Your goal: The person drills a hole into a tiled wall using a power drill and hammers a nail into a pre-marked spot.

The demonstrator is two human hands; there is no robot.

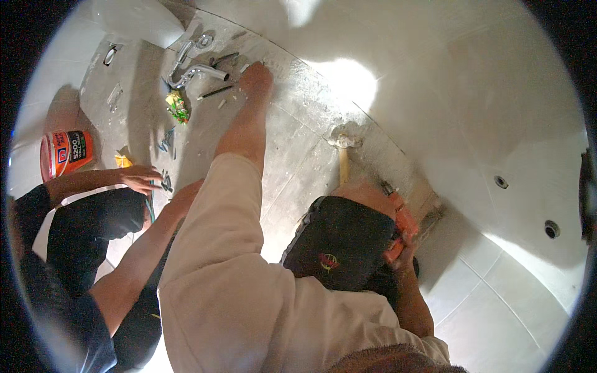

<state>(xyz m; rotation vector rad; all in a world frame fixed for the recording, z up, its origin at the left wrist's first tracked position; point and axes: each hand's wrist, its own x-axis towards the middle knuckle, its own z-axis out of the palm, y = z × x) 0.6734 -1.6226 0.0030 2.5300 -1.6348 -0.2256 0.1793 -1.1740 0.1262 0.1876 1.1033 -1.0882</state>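
My right hand (407, 247) is wrapped round the rear of an orange power tool (404, 214), probably a drill, beside my knee in dark shorts (339, 245). Its dark metal front end points toward the foot of the wall. My left arm, in a beige sleeve, reaches far forward, and my left hand (255, 78) is low over the floor near that wall. Its fingers are hidden by the back of the hand. A small pale piece lies beside it, and a dark pencil-like rod (215, 92) and a chrome drain trap (186, 73) are to its left.
A hammer (344, 163) with a pale handle stands by a chipped patch at the wall's foot. At left, a co-worker's hand (140, 179) hovers near small dark pieces, beside an orange bucket (67, 153). A green-and-yellow packet (176, 107) and debris lie around. Pipe openings (551, 229) pierce the wall.
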